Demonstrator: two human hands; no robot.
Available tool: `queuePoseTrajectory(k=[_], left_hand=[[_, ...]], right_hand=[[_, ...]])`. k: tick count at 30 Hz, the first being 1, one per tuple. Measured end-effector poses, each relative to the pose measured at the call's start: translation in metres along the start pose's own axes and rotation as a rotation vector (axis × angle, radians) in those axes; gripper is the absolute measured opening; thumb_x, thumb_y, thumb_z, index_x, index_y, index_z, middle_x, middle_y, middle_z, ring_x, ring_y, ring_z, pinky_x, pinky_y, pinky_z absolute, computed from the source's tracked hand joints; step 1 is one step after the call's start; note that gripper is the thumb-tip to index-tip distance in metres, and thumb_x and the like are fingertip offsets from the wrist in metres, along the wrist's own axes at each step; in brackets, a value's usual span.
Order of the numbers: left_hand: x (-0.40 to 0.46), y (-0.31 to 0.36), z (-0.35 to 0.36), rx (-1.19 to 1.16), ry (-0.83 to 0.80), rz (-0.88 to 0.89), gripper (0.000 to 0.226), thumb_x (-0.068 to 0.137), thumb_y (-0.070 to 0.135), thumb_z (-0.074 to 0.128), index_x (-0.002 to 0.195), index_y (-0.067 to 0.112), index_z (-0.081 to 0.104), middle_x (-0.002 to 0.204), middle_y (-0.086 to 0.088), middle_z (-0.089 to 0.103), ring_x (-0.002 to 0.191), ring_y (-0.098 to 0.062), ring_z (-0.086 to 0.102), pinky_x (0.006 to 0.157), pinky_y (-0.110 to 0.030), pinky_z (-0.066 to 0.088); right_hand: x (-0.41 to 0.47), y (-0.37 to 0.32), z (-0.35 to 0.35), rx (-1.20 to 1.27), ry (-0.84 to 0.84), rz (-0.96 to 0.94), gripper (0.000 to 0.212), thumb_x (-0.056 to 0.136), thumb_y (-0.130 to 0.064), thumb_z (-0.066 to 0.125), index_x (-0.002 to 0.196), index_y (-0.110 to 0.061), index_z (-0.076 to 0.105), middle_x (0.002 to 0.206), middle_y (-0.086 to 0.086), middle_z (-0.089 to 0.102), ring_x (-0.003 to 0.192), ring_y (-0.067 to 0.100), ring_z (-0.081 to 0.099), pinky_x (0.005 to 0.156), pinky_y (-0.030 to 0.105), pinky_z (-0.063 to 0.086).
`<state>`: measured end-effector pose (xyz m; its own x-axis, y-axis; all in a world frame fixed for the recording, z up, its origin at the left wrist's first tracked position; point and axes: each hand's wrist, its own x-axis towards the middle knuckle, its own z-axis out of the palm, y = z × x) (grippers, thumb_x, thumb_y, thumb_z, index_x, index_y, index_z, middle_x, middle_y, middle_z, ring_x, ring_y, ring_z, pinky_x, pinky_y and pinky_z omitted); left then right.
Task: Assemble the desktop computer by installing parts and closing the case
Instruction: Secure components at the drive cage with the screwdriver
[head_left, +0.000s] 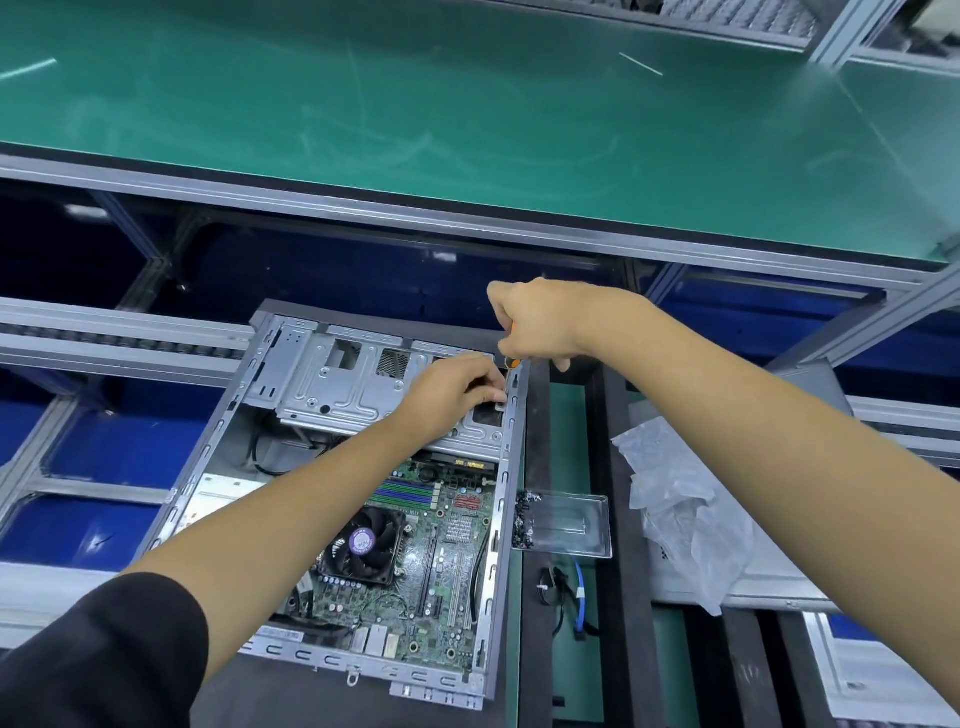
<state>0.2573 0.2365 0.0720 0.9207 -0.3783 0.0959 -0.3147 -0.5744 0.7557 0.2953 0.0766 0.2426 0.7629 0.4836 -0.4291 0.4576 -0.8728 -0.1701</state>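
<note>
The open computer case (363, 493) lies on its side in the lower centre of the frame, its uncovered side facing up so the motherboard (415, 561) and its cooler fan (362, 545) can be reached from above. At the case's far end sits the metal drive cage (343, 384), and the work is at its right corner, against the case's right wall.

The left hand (452, 389) reaches across the case, its fingers (491, 391) curled down and pinching at the cage's edge, apparently steadying it or a small fastener; what exactly they hold is too small to tell. The right hand (535, 322) hovers just above, fingers wrapped around an orange-handled screwdriver (511, 358) pointed down at the same corner, probably to drive a screw there.

Just right of the case, a clear plastic tray (566, 525) holds dark screws (524, 522), close by for the right hand. Below it lie loose cables (576, 597); a crumpled plastic bag (680, 509) rests further right. A green surface (467, 104) fills the top of the frame.
</note>
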Motion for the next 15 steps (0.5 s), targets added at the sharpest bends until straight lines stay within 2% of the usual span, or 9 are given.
queuePoseTrajectory(k=[2,5,11,15], left_hand=[[-0.0003,-0.0003,0.0005,0.001,0.002,0.007,0.006,0.091,0.026,0.075,0.090,0.023,0.070,0.089,0.014,0.067,0.084,-0.009,0.062,0.078,-0.041,0.052],[0.0003,-0.0014,0.0014,-0.014,0.003,0.011,0.005,0.091,0.023,0.075,0.091,0.020,0.072,0.092,0.011,0.070,0.085,-0.010,0.063,0.079,-0.042,0.052],[0.0022,-0.0039,-0.0005,-0.103,-0.014,-0.041,0.003,0.090,0.020,0.076,0.090,0.024,0.076,0.092,0.014,0.073,0.089,-0.006,0.067,0.083,-0.043,0.054],[0.0025,-0.0034,-0.0009,-0.113,-0.008,-0.055,0.004,0.090,0.020,0.075,0.090,0.023,0.078,0.093,0.014,0.074,0.091,-0.007,0.067,0.085,-0.044,0.055]], right_hand=[[-0.0018,0.0014,-0.0041,-0.115,0.005,-0.057,0.021,0.089,-0.017,0.057,0.091,-0.024,0.037,0.069,0.002,0.061,0.052,0.020,0.061,0.050,0.028,0.034],[-0.0019,0.0022,-0.0034,-0.218,0.081,-0.134,0.019,0.086,-0.011,0.056,0.092,-0.022,0.043,0.071,-0.003,0.053,0.059,0.017,0.048,0.051,0.031,0.029],[0.0047,0.0027,0.0019,-0.304,0.204,-0.194,0.013,0.084,-0.027,0.059,0.076,-0.020,0.052,0.068,-0.004,0.055,0.063,0.021,0.051,0.051,0.029,0.028],[0.0073,0.0039,0.0032,-0.347,0.238,-0.157,0.021,0.086,-0.032,0.055,0.070,-0.018,0.052,0.062,-0.003,0.053,0.059,0.023,0.048,0.051,0.029,0.028]])
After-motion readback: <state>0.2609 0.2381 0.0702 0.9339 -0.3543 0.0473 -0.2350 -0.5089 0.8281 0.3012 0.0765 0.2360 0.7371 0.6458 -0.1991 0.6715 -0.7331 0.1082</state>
